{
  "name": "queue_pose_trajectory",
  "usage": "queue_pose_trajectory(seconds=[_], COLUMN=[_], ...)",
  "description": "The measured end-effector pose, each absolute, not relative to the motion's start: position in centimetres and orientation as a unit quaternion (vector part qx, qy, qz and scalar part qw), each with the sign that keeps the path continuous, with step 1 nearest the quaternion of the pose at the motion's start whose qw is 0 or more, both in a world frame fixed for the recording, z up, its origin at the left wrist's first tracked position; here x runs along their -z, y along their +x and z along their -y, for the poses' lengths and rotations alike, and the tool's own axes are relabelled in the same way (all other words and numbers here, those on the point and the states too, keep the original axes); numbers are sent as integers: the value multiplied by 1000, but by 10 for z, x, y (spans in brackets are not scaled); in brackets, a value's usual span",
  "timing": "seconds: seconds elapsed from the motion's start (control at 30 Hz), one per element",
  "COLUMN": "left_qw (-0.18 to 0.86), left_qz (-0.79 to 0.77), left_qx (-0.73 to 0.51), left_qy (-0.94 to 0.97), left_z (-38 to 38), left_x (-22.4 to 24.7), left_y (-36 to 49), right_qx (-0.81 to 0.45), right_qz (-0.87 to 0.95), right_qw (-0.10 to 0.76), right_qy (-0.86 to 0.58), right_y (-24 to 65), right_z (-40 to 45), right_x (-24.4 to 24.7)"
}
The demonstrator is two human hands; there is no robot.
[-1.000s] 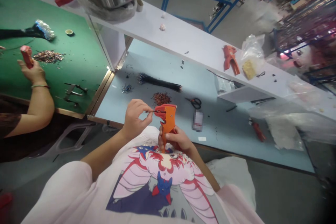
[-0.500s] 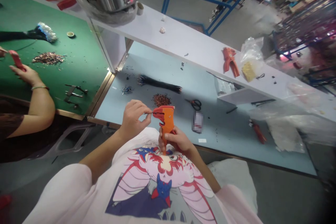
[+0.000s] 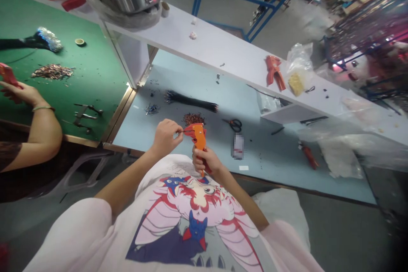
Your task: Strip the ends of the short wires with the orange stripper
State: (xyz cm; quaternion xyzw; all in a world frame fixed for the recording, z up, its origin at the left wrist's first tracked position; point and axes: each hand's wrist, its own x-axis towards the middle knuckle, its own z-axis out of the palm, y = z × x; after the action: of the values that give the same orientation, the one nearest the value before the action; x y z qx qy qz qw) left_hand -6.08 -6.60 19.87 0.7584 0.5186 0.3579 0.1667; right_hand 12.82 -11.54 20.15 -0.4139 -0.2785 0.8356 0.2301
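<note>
My right hand point(image 3: 204, 161) is shut around the handle of an orange wire stripper point(image 3: 199, 138), which stands upright with its jaws at the top. My left hand point(image 3: 165, 138) pinches a thin dark wire point(image 3: 187, 130) between finger and thumb. The wire's end reaches the stripper's jaws, and its tip is hidden there. Both hands are above the front edge of a pale blue workbench point(image 3: 178, 76), over my printed shirt.
A bundle of black wires point(image 3: 191, 102), a pile of small terminals point(image 3: 194, 119) and black-handled scissors point(image 3: 235, 125) lie on the bench. A white shelf point(image 3: 216, 46) runs behind them. At the left, a co-worker's hand point(image 3: 19, 94) holds a red tool at a green bench point(image 3: 95, 63).
My left hand has moved closer to the stripper, bringing the wire into its jaws. The view has shifted slightly, and the co-worker's hand has moved left.
</note>
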Motion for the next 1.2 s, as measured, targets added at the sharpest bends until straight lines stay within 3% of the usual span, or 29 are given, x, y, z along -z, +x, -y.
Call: queue_pose_trajectory(seconds=[0.17,0.27,0.47,0.57,0.7,0.8,1.0,1.2], left_qw=[233,362,586,596,520,498,609,606], left_qz=[-569,-596,-542,-527,-545,-566,-560,-555], left_qx=[-332,-380,-441,-450,-446,-449,-455,-488], left_qy=[715,608,411,404,483,479,329,296], left_z=[56,57,64,69,76,78,77,80], left_x=[-160,-152,-168,-182,-195,-195,-175,-168], left_y=[-67,-80,-82,-76,-73,-71,-63,-52], right_qx=[-776,-719,-538,-465,-437,-465,-603,-829], right_qz=[308,345,452,493,511,504,454,251], right_qw=[239,235,147,115,96,107,188,294], right_qy=[-495,-556,-696,-726,-734,-720,-629,-403], right_y=[142,164,172,160,155,157,153,142], right_z=[100,92,100,110,113,109,106,108], right_x=[-175,-158,-115,-99,-88,-85,-111,-169])
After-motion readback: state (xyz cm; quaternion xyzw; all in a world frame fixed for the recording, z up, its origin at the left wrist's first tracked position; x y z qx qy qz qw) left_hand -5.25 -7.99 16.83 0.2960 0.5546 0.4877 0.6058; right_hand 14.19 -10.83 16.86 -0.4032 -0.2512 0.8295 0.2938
